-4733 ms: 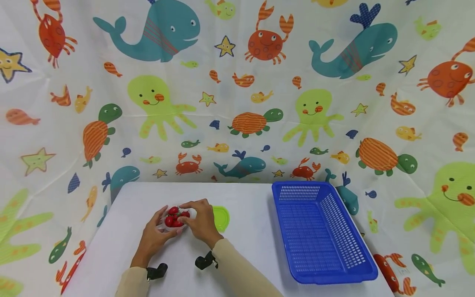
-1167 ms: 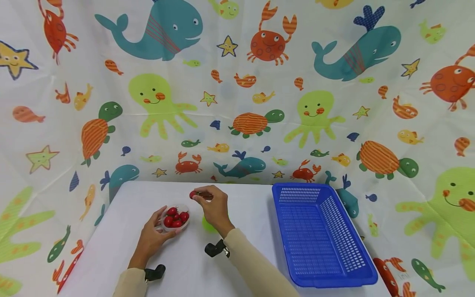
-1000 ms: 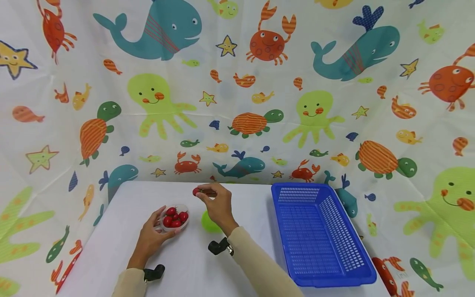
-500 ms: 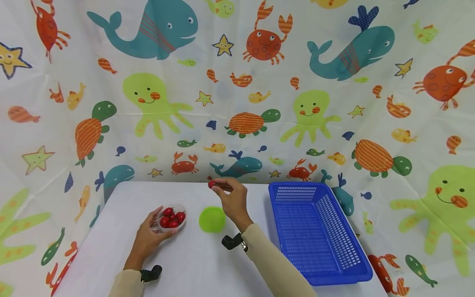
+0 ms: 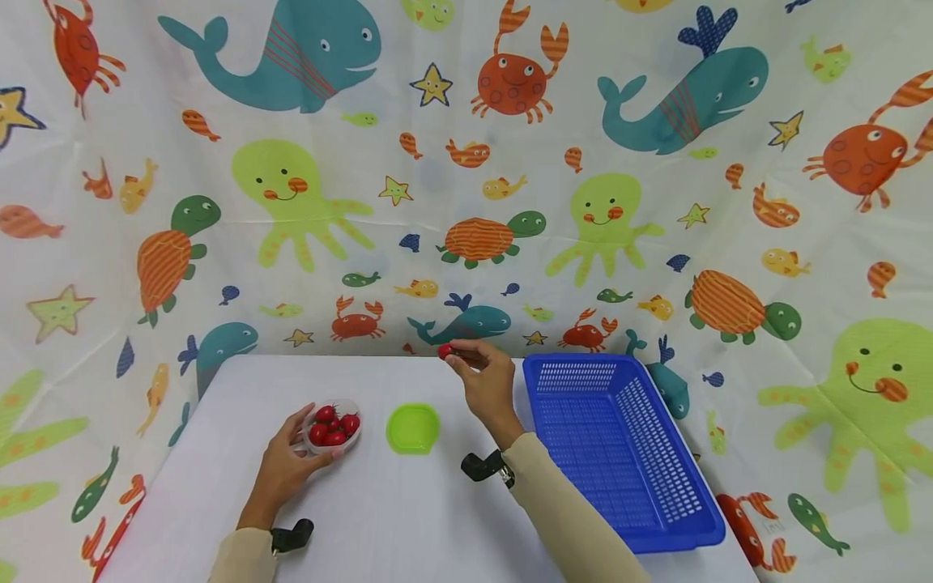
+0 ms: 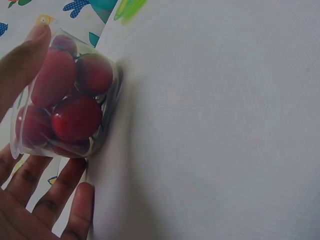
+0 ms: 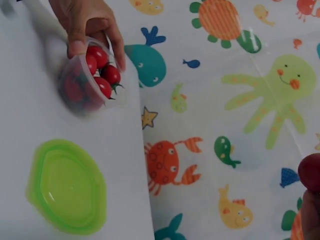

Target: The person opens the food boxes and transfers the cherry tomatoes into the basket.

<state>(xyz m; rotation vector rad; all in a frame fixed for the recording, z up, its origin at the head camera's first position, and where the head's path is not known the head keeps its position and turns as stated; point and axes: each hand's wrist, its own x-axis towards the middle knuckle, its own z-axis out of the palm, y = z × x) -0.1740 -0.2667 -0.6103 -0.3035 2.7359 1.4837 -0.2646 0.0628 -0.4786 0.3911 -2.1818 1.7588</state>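
My left hand (image 5: 286,461) grips a clear plastic tub (image 5: 355,410) on the left of the white table, thumb on the near side and fingers on the far side. Several red cherry tomatoes (image 5: 334,437) with green stems lie in it; the left wrist view shows them through the wall. A single cherry tomato (image 5: 445,351) is pinched between the thumb and fingertips of my right hand (image 5: 490,387), raised near the table's back edge, left of the blue basket. That same tomato (image 7: 311,172) shows at the right edge of the right wrist view.
Between the hands, a bright green lid (image 5: 412,429) lies flat on the table (image 5: 379,510). A blue perforated plastic basket (image 5: 619,453) stands on the right; my right forearm overlaps its near left side. Behind the table hangs a curtain (image 5: 437,227) printed with sea animals.
The right hand took a cherry tomato out of the tub, lifted it and carried it rightward toward the basket, uncovering the green lid. The left hand stays on the tub.
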